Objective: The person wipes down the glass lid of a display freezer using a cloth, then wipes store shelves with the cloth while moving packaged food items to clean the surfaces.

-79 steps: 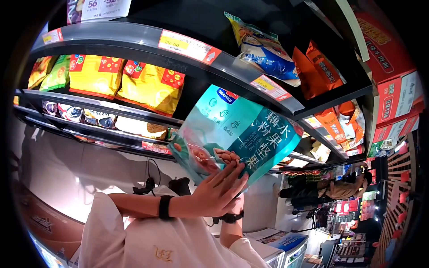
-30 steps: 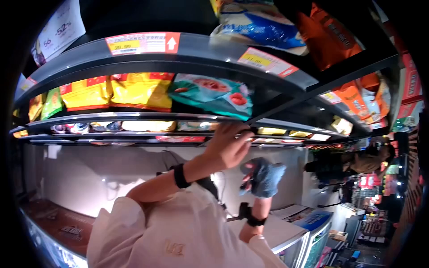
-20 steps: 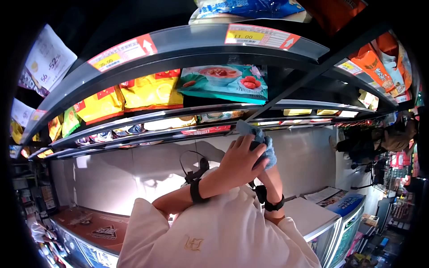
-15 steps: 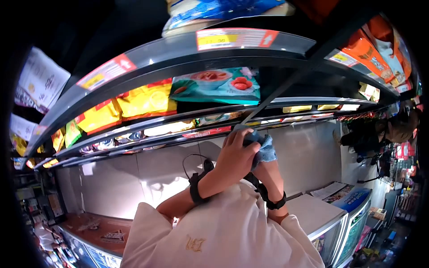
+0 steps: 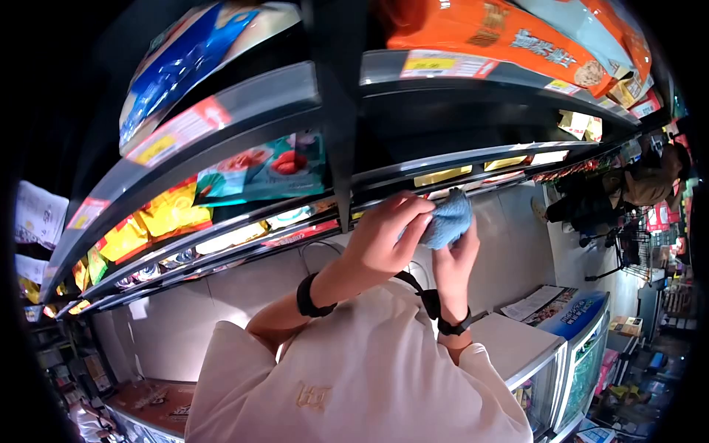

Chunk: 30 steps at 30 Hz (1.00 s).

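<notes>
A crumpled blue cloth point(image 5: 449, 220) is bunched between my two hands, in front of the lower shelves. My left hand point(image 5: 388, 230) grips the cloth from the left, its fingers and thumb pinching the near side. Below and to the right, my right hand point(image 5: 459, 257) has its thumb and fingers closed on the same cloth. Part of the right hand's fingers is hidden behind the cloth. Each wrist wears a black band.
Black shelving point(image 5: 341, 111) spans the upper view. It carries a teal bag point(image 5: 262, 168), yellow bags point(image 5: 175, 210), an orange bag point(image 5: 487, 29) and a blue bag point(image 5: 185, 70). Low chest cabinets point(image 5: 509, 345) stand behind me. A person point(image 5: 628, 188) and a shopping cart point(image 5: 635, 251) are at right.
The shelf goods have shifted left in my view, and a shelf upright now stands near the centre. Both hands have moved slightly right with the cloth, which shows more fully above the right hand.
</notes>
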### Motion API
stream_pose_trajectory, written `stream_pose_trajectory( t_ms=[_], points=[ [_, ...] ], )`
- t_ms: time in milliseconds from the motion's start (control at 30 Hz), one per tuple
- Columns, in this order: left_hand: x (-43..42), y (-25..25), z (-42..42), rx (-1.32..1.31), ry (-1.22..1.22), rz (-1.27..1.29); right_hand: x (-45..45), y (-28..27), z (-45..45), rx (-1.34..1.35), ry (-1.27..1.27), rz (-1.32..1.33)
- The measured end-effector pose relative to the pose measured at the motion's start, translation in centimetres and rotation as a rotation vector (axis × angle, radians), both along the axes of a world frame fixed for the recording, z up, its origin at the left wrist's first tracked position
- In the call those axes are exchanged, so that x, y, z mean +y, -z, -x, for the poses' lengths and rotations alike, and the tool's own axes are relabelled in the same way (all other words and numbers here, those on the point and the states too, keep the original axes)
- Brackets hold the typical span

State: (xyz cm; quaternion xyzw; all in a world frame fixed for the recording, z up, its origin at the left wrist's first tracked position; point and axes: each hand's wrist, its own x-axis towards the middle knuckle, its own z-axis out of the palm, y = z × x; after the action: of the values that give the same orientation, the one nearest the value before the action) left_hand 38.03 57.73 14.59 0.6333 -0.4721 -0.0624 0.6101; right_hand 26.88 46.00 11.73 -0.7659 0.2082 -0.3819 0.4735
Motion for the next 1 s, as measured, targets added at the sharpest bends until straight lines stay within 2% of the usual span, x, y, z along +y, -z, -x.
stream_pose_trajectory(
  t_ms=[67,100,133,200,267,300,333,400,467,533,567,633,733,800,867,933,1000],
  points=[
    [-3.2,-0.6,-1.0,0.133,0.143,0.033,-3.0,-0.2,-0.1,-0.085,0.008,-0.073],
    [-4.7,-0.5,-1.5,0.412,0.256,0.068,-4.1,-1.3,-0.5,-0.121,-0.017,-0.156],
    [-6.2,-0.4,-2.6,0.517,0.27,0.115,-5.8,-2.0,-1.0,-0.15,-0.073,-0.097],
    [-8.7,3.0,-5.5,0.85,0.175,0.291,-8.0,-2.9,-3.5,-0.159,-0.046,0.088],
    [-9.6,3.0,-6.9,0.591,-0.16,0.316,-10.5,-3.1,-5.8,-0.082,-0.096,0.37],
    [-9.7,4.6,-7.4,0.352,-0.316,0.221,-11.3,-2.1,-6.5,0.003,-0.108,0.484],
    [-9.2,3.4,-6.1,-0.107,-0.694,-0.042,-12.0,-0.7,-6.9,0.136,-0.18,0.445],
    [-8.7,3.2,-4.6,-0.375,-0.876,-0.21,-12.6,2.9,-7.3,0.227,-0.237,0.712],
    [-8.5,4.2,-3.5,-0.424,-0.696,-0.237,-12.5,3.7,-7.2,0.221,-0.215,0.783],
    [-9.1,4.5,-3.0,-0.279,-0.505,-0.371,-13.4,3.4,-7.0,0.223,-0.308,0.698],
    [-9.6,4.8,-3.0,-0.282,-0.51,-0.384,-14.2,3.0,-7.2,0.191,-0.331,0.702],
    [-10.5,5.6,-3.5,-0.505,-0.481,-0.63,-15.6,3.0,-7.9,0.192,-0.385,0.683],
    [-10.8,7.2,-4.6,-0.532,-0.426,-0.707,-16.4,2.9,-9.5,0.171,-0.38,0.692],
    [-11.4,8.1,-5.7,-0.539,-0.428,-0.743,-16.9,2.4,-10.4,0.484,-0.482,0.693],
    [-12.3,8.0,-6.6,-0.538,-0.432,-0.773,-17.3,3.2,-11.8,0.531,-0.495,0.709],
    [-12.9,7.3,-7.5,-0.425,-0.417,-0.895,-17.3,3.7,-13.4,0.644,-0.421,0.814],
    [-12.9,7.2,-7.7,-0.441,-0.441,-0.901,-17.8,3.6,-14.8,0.729,-0.468,0.709]
  ],
)
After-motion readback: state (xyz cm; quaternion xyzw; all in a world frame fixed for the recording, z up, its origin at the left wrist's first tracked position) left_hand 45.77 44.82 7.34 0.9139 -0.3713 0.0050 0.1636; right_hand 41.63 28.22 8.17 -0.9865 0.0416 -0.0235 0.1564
